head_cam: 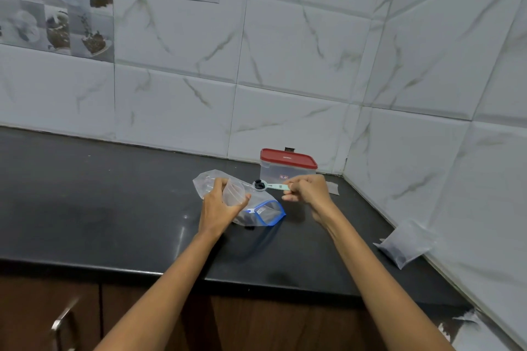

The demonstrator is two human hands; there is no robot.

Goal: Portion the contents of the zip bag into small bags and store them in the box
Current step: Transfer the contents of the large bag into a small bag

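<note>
**Open counter to the left, crowded corner to the right**

We see broad bare black counter (pixel 85 194) on the left and near side, free for a hand to pass. Far right, the red-lidded box (pixel 288 169) blocks the corner. The zip bag (pixel 256 208) lies mid-counter. What looks like a filled small bag (pixel 405 248) leans against the right wall (pixel 456 151), narrowing that edge.

The light is dim and a bit blue. A small shiny spot glows on the black counter (pixel 185 216). The picture bends near its edges.
</note>
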